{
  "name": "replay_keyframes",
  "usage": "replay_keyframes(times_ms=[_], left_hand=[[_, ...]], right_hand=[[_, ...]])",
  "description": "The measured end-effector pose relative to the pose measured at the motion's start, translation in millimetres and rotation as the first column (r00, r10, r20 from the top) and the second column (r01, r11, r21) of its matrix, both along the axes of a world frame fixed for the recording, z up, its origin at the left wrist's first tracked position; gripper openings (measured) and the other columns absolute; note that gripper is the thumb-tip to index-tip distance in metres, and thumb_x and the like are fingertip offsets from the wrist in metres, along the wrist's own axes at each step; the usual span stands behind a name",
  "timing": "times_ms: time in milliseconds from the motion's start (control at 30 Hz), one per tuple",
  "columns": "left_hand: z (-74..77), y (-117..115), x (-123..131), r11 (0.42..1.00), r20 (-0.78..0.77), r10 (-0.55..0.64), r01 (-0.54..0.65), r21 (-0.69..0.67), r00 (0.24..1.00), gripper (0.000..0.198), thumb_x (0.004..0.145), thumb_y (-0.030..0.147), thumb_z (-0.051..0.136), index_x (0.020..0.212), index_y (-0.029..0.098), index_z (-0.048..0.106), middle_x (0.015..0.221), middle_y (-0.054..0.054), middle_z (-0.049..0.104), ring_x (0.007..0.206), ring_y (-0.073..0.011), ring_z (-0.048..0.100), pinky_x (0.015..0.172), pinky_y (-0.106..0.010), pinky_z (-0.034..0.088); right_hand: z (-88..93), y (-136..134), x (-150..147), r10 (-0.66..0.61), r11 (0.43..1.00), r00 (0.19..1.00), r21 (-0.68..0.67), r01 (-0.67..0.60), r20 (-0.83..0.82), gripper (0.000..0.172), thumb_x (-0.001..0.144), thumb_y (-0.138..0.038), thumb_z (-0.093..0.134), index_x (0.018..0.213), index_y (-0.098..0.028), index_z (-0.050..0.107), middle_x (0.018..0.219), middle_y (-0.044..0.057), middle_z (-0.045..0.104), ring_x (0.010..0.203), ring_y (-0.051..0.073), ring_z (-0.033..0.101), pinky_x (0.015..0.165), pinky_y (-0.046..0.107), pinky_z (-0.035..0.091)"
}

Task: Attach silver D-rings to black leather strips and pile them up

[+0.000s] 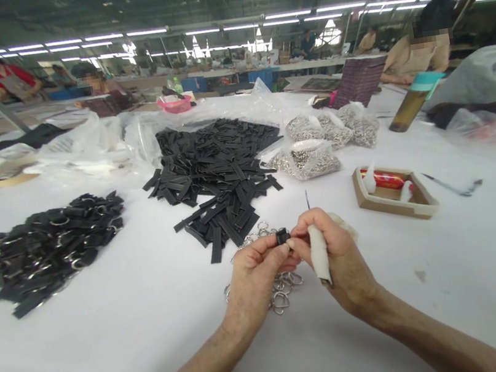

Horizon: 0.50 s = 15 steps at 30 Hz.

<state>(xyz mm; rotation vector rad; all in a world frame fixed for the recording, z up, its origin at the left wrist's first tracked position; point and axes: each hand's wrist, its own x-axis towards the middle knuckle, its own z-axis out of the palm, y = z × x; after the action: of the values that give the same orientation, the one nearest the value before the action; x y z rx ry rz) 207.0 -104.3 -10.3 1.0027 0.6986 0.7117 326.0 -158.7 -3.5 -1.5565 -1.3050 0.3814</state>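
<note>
- Gripping a strap (282, 235) above loose rings (280, 301) in left fingers (276, 260) and right fingers (303, 248), plus an awl (319, 253) in the right.
- Seemingly finished with ringed straps (51, 243) at left.
- Apparently with many plain straps (220, 159) and bagged rings (317, 163) to go.

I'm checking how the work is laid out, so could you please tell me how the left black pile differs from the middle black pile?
The left pile has metal rings among its pieces, while the middle pile shows plain, flat strips. The left pile looks smaller; the middle pile covers more of the view. Both are loose heaps of black pieces on the white table.
</note>
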Motion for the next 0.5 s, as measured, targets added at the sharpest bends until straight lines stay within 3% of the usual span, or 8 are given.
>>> replay_keyframes(times_ms=[333,500], left_hand=[[3.0,-2.0,-0.8,0.998,-0.076,0.015,-0.010,0.063,0.997,0.011,0.072,0.025,0.065,0.073,0.014,0.064,0.072,-0.005,0.068,0.072,-0.0179,0.065,0.070,-0.028,0.051],[3.8,-1.8,-0.7,0.997,-0.103,0.022,-0.013,0.080,0.994,0.012,0.070,0.025,0.066,0.071,0.013,0.063,0.070,-0.005,0.068,0.068,-0.0187,0.065,0.069,-0.029,0.051]], right_hand=[[-0.4,0.6,-1.6,0.014,0.998,0.997,-0.052,-0.018,-0.074,0.008,0.077,-0.015,0.052,0.078,-0.021,0.048,0.064,-0.004,0.051,0.057,0.011,0.048,0.051,0.021,0.037],[1.2,0.5,3.5,0.028,0.998,0.998,-0.046,-0.030,-0.055,0.012,0.075,-0.014,0.056,0.083,-0.021,0.049,0.073,-0.002,0.057,0.065,0.013,0.053,0.055,0.022,0.040]])
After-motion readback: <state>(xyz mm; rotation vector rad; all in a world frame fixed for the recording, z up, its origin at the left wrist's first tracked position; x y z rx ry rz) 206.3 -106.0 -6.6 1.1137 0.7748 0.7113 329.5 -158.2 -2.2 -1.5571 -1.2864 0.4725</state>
